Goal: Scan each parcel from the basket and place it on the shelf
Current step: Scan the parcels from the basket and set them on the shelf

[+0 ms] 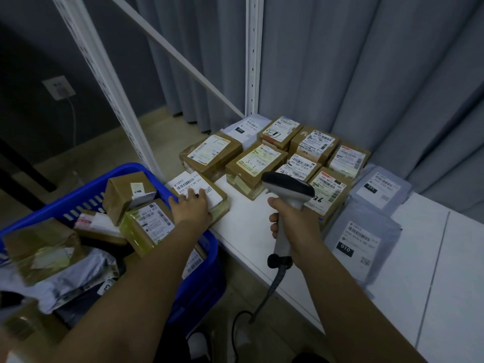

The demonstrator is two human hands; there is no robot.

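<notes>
The small box (203, 197) (white label up) sits on the white shelf (262, 231) edge, beside the blue basket (199, 271); the left hand (192, 209) lies flat on it; the right hand (294, 222) grips the scanner (286, 195).

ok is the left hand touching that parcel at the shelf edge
Touching: the head view shows the left hand resting on the parcel, fingers over its white label.
</notes>
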